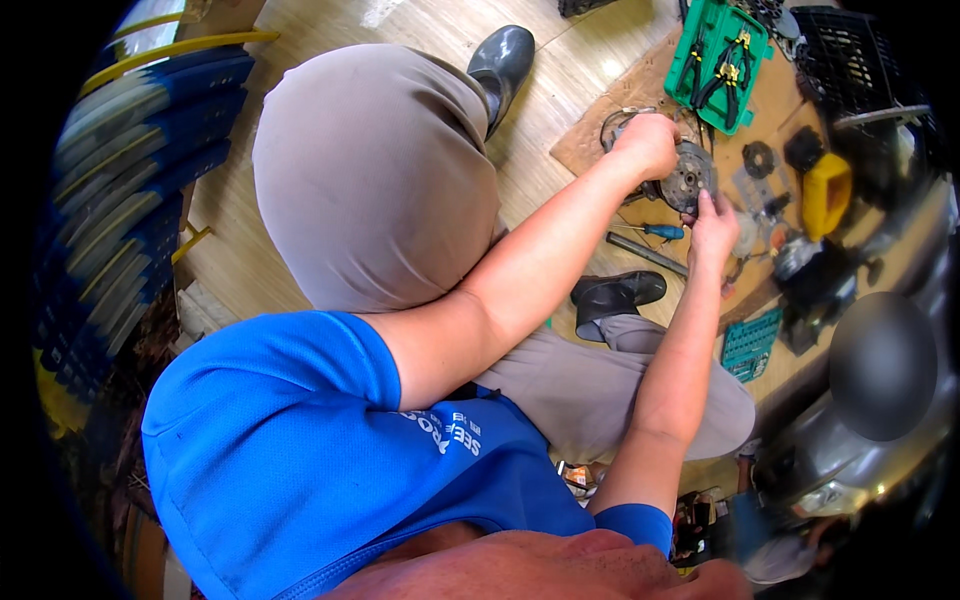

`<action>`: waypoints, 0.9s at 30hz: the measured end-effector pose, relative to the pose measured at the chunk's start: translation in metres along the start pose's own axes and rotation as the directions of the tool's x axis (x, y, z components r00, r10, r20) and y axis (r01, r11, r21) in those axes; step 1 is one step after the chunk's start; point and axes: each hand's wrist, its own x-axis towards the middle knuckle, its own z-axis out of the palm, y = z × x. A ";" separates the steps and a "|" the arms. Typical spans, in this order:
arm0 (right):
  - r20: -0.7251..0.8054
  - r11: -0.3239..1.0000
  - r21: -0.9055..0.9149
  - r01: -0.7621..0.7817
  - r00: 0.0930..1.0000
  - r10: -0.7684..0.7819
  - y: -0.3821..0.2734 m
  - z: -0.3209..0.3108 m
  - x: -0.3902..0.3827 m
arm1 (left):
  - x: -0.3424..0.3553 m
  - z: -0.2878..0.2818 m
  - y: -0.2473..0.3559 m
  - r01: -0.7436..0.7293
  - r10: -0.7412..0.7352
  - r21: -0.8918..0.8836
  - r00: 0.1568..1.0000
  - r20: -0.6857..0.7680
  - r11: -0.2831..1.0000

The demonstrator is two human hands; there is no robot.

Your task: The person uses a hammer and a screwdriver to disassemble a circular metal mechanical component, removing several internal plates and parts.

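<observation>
Nearest, a bright blue short-sleeved shirt (290, 420) fills the lower left of the frame, and loose grey-beige trousers (370, 180) cover the bent legs above and right of it.

Right of the upper centre is a round grey metal part (690, 175) with holes in its face. The 2 bare hands are apart, each on this part: the left hand (648, 145) is curled around its upper left side, most fingers hidden, and the right hand (714, 230) pinches its lower rim between thumb and fingers.

Just below the part lie a blue-handled screwdriver (662, 231) and a grey metal tube (648, 254). Dark rubber-like boots show as 1 at the top centre (503, 65) and 1 right of centre (615, 300). A brown cardboard sheet (585, 145) spreads under the work.

Farther toward the right are a teal tray of small pieces (752, 345), a dark ring-shaped piece (760, 159) and a yellow plastic container (826, 195). At the upper right, an open green plastic case (757, 68) holds black-and-yellow pliers (725, 80), with a black plastic crate (845, 55) beyond it.
</observation>
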 end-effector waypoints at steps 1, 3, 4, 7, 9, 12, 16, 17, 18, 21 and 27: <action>0.004 1.000 -0.019 0.000 1.000 0.000 -0.002 0.000 -0.001 | 0.000 0.000 -0.001 -0.009 0.009 0.004 1.000 -0.001 1.000; 0.012 0.998 -0.058 0.000 1.000 0.001 -0.006 0.001 -0.002 | 0.001 0.001 -0.002 -0.025 0.026 0.012 1.000 -0.003 1.000; 0.009 0.998 -0.055 0.006 1.000 -0.005 -0.004 0.000 0.000 | 0.001 0.001 -0.001 -0.026 0.026 0.014 1.000 -0.007 1.000; -0.001 0.999 -0.039 0.015 1.000 -0.015 0.001 -0.002 0.003 | 0.000 0.003 0.002 -0.026 0.026 0.011 1.000 -0.017 1.000; -0.011 1.000 -0.019 0.009 1.000 -0.010 0.001 -0.001 0.002 | -0.002 0.003 0.001 -0.027 0.027 -0.002 0.999 -0.020 1.000; -0.020 0.997 -0.069 0.038 0.999 -0.040 0.004 0.000 0.001 | -0.002 -0.002 -0.004 0.001 -0.001 -0.032 1.000 -0.009 0.999; -0.016 0.995 -0.086 0.049 0.999 -0.051 0.008 0.005 0.001 | 0.002 -0.006 -0.006 0.054 -0.051 -0.066 0.998 0.042 0.996; -0.016 0.995 -0.087 0.054 0.998 -0.056 0.009 0.004 0.002 | 0.002 -0.006 -0.005 0.048 -0.046 -0.058 0.998 0.045 0.997; -0.016 0.994 -0.089 0.059 0.998 -0.060 0.011 0.003 0.003 | 0.002 -0.006 -0.004 0.043 -0.040 -0.050 0.998 0.048 0.998; -0.036 0.996 -0.074 0.041 0.998 -0.043 0.005 0.007 -0.002 | 0.002 -0.006 -0.003 0.030 -0.029 -0.018 0.999 0.031 0.999; -0.007 0.953 -0.247 0.175 0.983 -0.182 0.016 0.002 0.011 | 0.003 0.002 -0.005 0.049 -0.050 -0.052 0.999 -0.014 0.997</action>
